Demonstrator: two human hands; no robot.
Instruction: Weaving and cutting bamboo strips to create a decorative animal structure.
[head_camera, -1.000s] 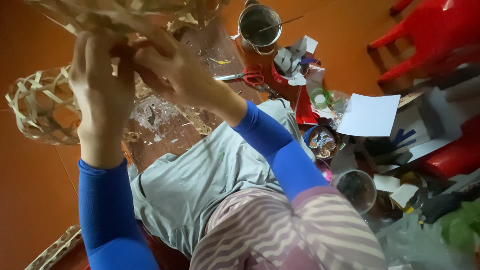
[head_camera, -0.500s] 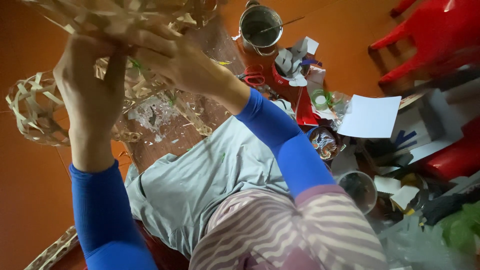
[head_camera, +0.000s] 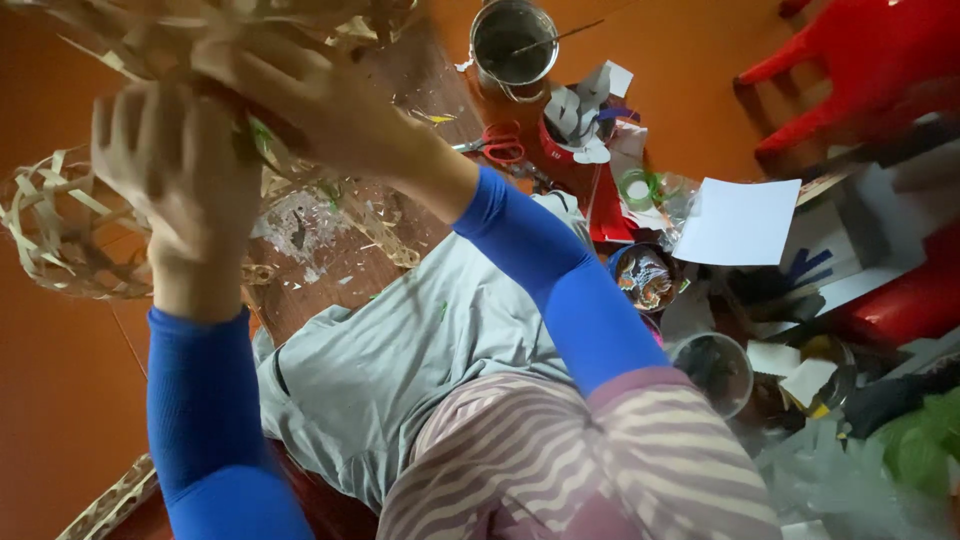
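Note:
Both my hands are raised near the top left, holding a woven piece of pale bamboo strips (head_camera: 170, 40) that runs out of the top edge. My left hand (head_camera: 175, 190) grips it from below with curled fingers. Reaching across from the right, my right hand (head_camera: 310, 100) clasps the same weave, blurred by motion. Blue sleeves cover both forearms. Another open-weave bamboo basket (head_camera: 60, 225) lies on the orange floor at the far left, apart from my hands.
A grey cloth (head_camera: 400, 370) lies over my lap above striped trousers. Red-handled scissors (head_camera: 500, 145), a metal pot (head_camera: 513, 40), a white paper sheet (head_camera: 738, 222), small bowls and scraps clutter the right. A red plastic chair (head_camera: 860, 70) stands at top right.
My left hand has shifted rightward and slightly down along the weave. The right hand moved a little to the right; both keep hold of the woven piece.

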